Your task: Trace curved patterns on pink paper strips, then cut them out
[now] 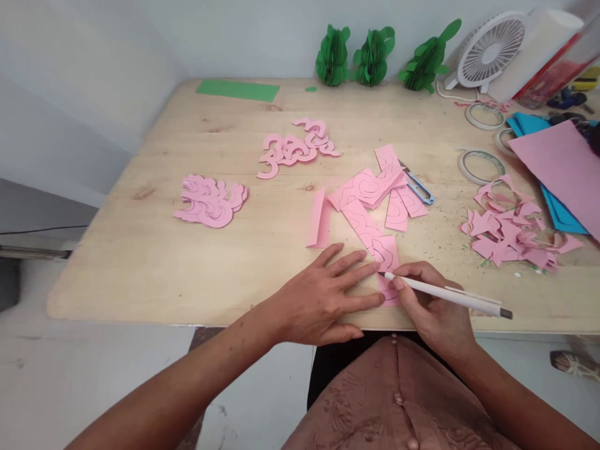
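Note:
A white pen (450,294) is gripped in my right hand (438,309), its tip touching a pink paper strip (388,253) marked with dark curved lines. My left hand (328,297) lies flat with fingers spread, its fingertips at the strip's left edge. Just beyond the hands are more pink pieces with drawn curves (359,190) and a folded pink paper (319,219). Small blue-handled thread snips (419,187) rest against those pieces. Part of the strip is hidden under my fingers.
Cut pink curls lie in two piles, one at left (213,203), one farther back (295,147). Pink scraps (515,231), tape rolls (482,165) and blue sheets (560,206) are at right. Green paper shapes (332,59) and a white fan (492,50) stand along the back.

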### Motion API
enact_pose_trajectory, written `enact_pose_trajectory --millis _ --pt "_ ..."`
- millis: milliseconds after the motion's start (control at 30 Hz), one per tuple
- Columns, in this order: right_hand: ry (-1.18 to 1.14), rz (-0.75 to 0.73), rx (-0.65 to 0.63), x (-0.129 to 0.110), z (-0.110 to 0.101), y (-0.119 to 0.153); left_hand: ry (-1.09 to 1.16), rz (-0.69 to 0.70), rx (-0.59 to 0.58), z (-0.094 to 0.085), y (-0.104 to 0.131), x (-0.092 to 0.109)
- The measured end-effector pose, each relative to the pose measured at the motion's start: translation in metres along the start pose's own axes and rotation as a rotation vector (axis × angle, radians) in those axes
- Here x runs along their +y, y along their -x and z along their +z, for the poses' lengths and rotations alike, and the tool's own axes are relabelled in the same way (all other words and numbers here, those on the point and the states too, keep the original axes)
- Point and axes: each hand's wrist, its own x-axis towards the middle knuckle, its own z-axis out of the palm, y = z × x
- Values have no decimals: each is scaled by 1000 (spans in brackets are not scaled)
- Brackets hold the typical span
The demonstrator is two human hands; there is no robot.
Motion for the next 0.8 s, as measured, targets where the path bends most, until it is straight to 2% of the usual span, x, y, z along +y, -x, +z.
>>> enact_pose_trajectory --millis 800 --pt "33 -22 56 0 -3 3 0 3 -7 1 0 0"
